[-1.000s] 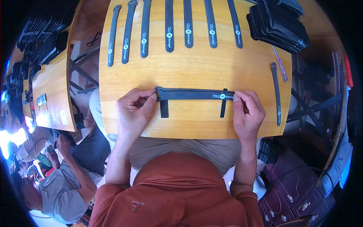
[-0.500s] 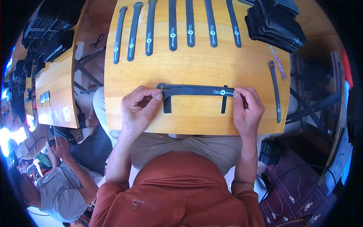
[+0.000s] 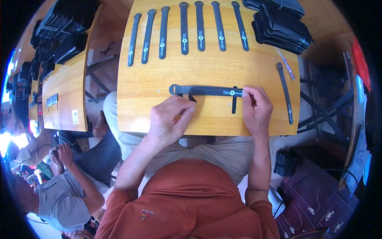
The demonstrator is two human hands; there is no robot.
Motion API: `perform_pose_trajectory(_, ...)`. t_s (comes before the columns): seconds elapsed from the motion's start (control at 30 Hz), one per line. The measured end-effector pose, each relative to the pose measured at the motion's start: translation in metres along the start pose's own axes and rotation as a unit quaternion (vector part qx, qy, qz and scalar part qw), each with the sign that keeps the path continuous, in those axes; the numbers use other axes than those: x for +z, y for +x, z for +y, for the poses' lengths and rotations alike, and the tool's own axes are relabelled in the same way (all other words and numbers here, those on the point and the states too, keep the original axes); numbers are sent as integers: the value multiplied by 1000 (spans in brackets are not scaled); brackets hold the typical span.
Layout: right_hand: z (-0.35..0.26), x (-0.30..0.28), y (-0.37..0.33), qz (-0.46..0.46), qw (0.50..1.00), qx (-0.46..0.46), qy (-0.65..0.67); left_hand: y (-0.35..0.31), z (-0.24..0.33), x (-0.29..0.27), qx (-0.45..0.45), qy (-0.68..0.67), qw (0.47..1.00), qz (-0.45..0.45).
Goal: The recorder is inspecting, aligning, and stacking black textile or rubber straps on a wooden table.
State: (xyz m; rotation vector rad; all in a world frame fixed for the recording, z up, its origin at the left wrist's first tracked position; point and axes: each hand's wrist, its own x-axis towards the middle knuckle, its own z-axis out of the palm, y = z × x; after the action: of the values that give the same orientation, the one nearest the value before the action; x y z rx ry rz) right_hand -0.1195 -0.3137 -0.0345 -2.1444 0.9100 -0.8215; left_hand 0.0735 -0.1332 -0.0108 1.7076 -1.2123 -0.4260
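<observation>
A dark grey hook-and-loop strap lies across the near part of the table, with printing toward its right end. Beneath it is another strap layer with a slotted loop end at the left. My left hand pinches the upper strap's left end, which curls down toward the thumb. At the other end, my right hand grips the strap between thumb and fingers. A short black strip crosses under the strap near my right hand; a second strip by my left hand is mostly hidden.
Several similar straps lie in a row across the far table. At the right are a single strap, a screwdriver and a stack of black straps. A co-worker sits at left beside another table.
My left hand has moved right and nearer, bringing the upper strap's left end with it. That end now curls, and the loop end below is uncovered. My right hand keeps its grip.
</observation>
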Motion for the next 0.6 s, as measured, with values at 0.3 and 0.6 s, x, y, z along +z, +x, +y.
perform_pose_trajectory(0.3, -5, 5, -6, 40, 992, -91, -83, 6, 8, 17, -25, -9, 1000, 11)
perform_pose_trajectory(0.6, -61, 42, -3, -164, 968, -187, -27, 0, -6, 13, -80, -82, 993, 27)
